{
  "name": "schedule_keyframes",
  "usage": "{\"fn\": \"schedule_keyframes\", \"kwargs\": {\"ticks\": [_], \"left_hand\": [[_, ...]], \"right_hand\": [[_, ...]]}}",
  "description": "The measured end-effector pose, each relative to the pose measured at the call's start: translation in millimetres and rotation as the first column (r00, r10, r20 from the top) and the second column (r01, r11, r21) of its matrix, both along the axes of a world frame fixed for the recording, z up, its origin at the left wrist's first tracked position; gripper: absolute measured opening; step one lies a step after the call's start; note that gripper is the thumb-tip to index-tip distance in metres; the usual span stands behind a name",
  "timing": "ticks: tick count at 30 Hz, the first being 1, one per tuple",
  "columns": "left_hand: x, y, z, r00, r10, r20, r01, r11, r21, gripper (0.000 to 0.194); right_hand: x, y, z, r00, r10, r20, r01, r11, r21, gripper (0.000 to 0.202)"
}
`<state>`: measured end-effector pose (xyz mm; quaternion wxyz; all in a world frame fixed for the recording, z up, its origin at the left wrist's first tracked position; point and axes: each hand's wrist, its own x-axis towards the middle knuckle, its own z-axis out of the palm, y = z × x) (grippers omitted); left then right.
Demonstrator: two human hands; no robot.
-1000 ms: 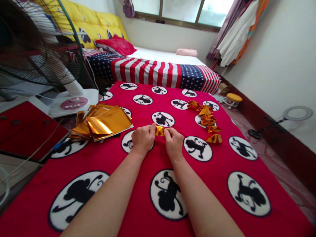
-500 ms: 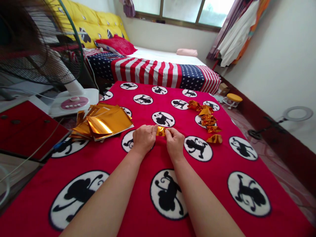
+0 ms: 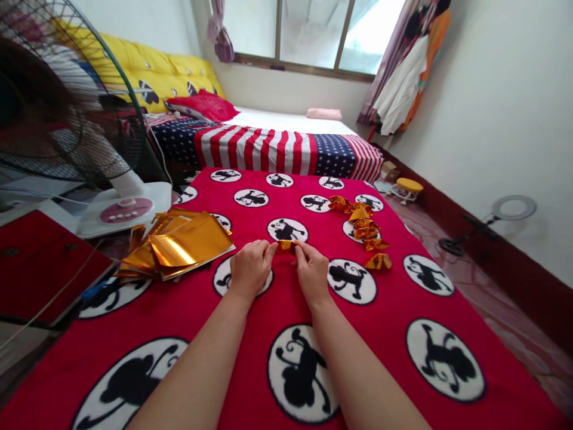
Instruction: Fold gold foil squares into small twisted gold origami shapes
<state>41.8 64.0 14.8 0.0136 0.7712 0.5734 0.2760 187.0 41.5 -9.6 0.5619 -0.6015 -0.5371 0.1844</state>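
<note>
A small folded piece of gold foil paper (image 3: 285,245) is held between my two hands, over the red cloth with monkey prints (image 3: 286,298). My left hand (image 3: 253,269) pinches its left end, thumb against curled fingers. At the right end, my right hand (image 3: 312,270) grips it between thumb and forefinger. To the left lies a loose, fanned stack of flat gold foil sheets (image 3: 188,242). Several folded gold foil pieces (image 3: 366,228) sit in a crooked row on the right.
An electric fan (image 3: 128,203) stands at the left, beside a red box-like surface (image 3: 45,263). Behind the cloth is a bed with a flag-patterned cover (image 3: 255,149). A yellow-topped stool (image 3: 409,185) and a ring light (image 3: 514,207) are on the right.
The view has tilted up, so everything sits lower in the picture. Both hands still hold the foil piece, which now looks narrower and shows a different side.
</note>
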Motion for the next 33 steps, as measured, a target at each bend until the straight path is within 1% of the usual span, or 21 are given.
{"fn": "schedule_keyframes", "kwargs": {"ticks": [3, 5, 9, 11, 13, 20, 23, 26, 27, 28, 30, 33], "left_hand": [[0.5, 0.3, -1.3, 1.000, -0.028, -0.006, 0.028, 1.000, -0.004, 0.037], [0.9, 0.6, -2.7, 0.999, -0.039, -0.009, 0.039, 0.999, -0.016, 0.034], [1.4, 1.0, -5.1, 0.999, -0.050, -0.002, 0.050, 0.998, -0.030, 0.028], [1.7, 1.0, -5.4, 0.999, -0.039, -0.002, 0.039, 0.999, -0.034, 0.028], [2.0, 1.1, -5.2, 1.000, -0.025, -0.007, 0.025, 0.999, -0.042, 0.031], [2.8, 1.7, -4.5, 1.000, -0.005, 0.017, 0.006, 0.998, -0.056, 0.034], [2.2, 0.8, -4.7, 0.996, -0.022, 0.081, 0.027, 0.997, -0.072, 0.032], [1.8, 0.0, -4.8, 0.992, -0.033, 0.122, 0.043, 0.995, -0.087, 0.034], [1.8, 0.0, -4.9, 0.991, -0.033, 0.129, 0.045, 0.995, -0.091, 0.034], [1.9, 0.1, -5.0, 0.990, -0.033, 0.135, 0.046, 0.994, -0.095, 0.035], [2.1, 0.7, -5.2, 0.989, -0.037, 0.144, 0.052, 0.993, -0.102, 0.036], [2.2, 1.8, -5.6, 0.989, -0.036, 0.141, 0.051, 0.993, -0.107, 0.038]], "right_hand": [[1.8, 1.6, -3.4, 0.999, 0.016, -0.042, -0.017, 0.999, -0.038, 0.033], [3.9, 2.4, -4.2, 0.999, -0.005, -0.032, 0.003, 0.999, -0.050, 0.030], [8.9, 3.3, -2.1, 0.985, -0.116, 0.128, 0.115, 0.993, 0.016, 0.019], [10.5, 3.5, -0.1, 0.970, -0.149, 0.190, 0.143, 0.989, 0.043, 0.016], [10.9, 3.1, 1.5, 0.964, -0.158, 0.212, 0.151, 0.987, 0.048, 0.015], [7.6, 1.0, 1.8, 0.966, -0.159, 0.205, 0.167, 0.986, -0.024, 0.021], [11.5, 4.5, -0.2, 0.985, -0.158, 0.073, 0.158, 0.987, -0.001, 0.024], [26.0, 14.5, -1.0, 0.977, -0.182, -0.113, 0.183, 0.983, -0.002, 0.030], [33.7, 19.8, -0.6, 0.966, -0.213, -0.145, 0.217, 0.976, 0.007, 0.031], [42.7, 26.2, 0.1, 0.962, -0.234, -0.143, 0.239, 0.971, 0.019, 0.031], [63.2, 41.6, 2.6, 0.951, -0.297, -0.084, 0.302, 0.952, 0.043, 0.031], [93.3, 65.7, 8.0, 0.920, -0.379, 0.097, 0.371, 0.924, 0.095, 0.029]]}}
